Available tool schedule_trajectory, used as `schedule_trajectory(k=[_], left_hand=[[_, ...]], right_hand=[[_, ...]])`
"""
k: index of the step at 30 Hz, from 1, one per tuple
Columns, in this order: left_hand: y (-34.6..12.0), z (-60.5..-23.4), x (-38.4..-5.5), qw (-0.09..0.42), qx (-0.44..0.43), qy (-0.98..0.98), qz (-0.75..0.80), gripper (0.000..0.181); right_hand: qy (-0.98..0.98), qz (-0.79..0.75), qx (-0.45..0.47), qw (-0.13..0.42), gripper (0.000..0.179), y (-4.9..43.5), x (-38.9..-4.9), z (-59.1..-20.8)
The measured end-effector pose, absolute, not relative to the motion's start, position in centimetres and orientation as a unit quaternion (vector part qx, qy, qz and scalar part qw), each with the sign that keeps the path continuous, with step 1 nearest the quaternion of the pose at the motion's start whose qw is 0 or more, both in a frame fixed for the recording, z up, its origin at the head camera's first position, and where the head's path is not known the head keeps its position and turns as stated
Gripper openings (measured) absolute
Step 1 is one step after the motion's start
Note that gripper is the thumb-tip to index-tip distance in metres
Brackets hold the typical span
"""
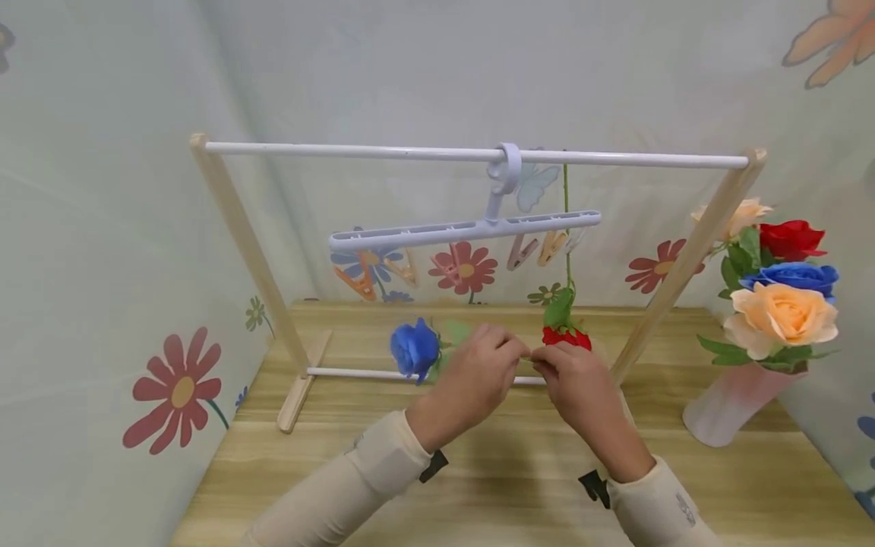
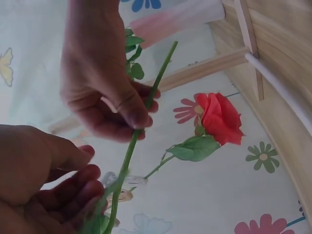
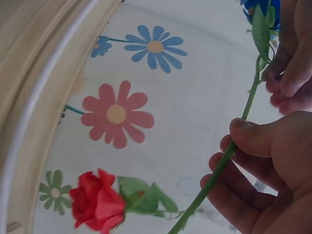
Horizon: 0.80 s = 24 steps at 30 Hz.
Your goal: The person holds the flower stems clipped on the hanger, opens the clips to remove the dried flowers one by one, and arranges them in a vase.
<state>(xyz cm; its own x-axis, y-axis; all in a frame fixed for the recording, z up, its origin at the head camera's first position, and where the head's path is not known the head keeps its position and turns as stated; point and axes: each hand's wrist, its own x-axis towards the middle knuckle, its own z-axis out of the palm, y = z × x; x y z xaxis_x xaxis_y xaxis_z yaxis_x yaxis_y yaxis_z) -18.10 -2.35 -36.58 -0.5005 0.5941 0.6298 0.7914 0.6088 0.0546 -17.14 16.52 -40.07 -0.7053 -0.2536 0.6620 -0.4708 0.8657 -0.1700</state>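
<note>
An artificial blue rose (image 1: 414, 349) lies sideways between the two hands, its bloom to the left. Its long green stem (image 2: 130, 146) runs bare toward the right. My right hand (image 1: 581, 384) pinches this stem between thumb and fingers, as the right hand (image 3: 263, 165) in its own wrist view shows. Near the leaves below the bloom, my left hand (image 1: 475, 376) holds the same flower with curled fingertips. A red rose (image 1: 566, 339) hangs head down just beyond the right hand, and the red rose (image 3: 97, 201) stands apart from the fingers in the right wrist view.
A wooden rack with a white top rod (image 1: 355, 152) stands ahead. From it hangs a pale hanger (image 1: 410, 236) with several clothespins, such as an orange clothespin (image 1: 357, 282). At right, a pink-white vase (image 1: 726, 403) holds several roses. The wooden table (image 1: 492, 486) lies underneath.
</note>
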Motion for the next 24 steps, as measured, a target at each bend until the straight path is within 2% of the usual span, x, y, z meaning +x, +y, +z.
schedule_trajectory(k=[3,6,10,16,20,24], left_hand=[[-2.5,-36.8,-18.1,0.282,-0.426,-0.839,-0.187,0.011],[-2.5,-36.7,-18.3,0.298,-0.428,-0.832,-0.190,0.012],[-2.7,-36.3,-18.8,0.329,-0.399,-0.833,-0.197,0.014],[-3.3,-35.4,-19.4,0.347,-0.344,-0.846,-0.215,0.013],[-3.7,-35.5,-19.9,0.332,-0.331,-0.853,-0.228,0.012],[-3.7,-35.9,-21.0,0.259,-0.321,-0.877,-0.248,0.016]], right_hand=[[-0.909,0.171,0.185,0.332,0.018,17.6,-16.9,-41.2],[-0.904,0.170,0.167,0.355,0.019,18.8,-16.8,-42.1],[-0.898,0.172,0.134,0.381,0.019,20.5,-16.6,-42.5],[-0.899,0.184,0.086,0.388,0.013,22.7,-16.1,-42.1],[-0.894,0.182,0.058,0.405,0.011,23.9,-15.8,-41.3],[-0.885,0.187,0.023,0.426,0.009,24.9,-15.7,-40.3]])
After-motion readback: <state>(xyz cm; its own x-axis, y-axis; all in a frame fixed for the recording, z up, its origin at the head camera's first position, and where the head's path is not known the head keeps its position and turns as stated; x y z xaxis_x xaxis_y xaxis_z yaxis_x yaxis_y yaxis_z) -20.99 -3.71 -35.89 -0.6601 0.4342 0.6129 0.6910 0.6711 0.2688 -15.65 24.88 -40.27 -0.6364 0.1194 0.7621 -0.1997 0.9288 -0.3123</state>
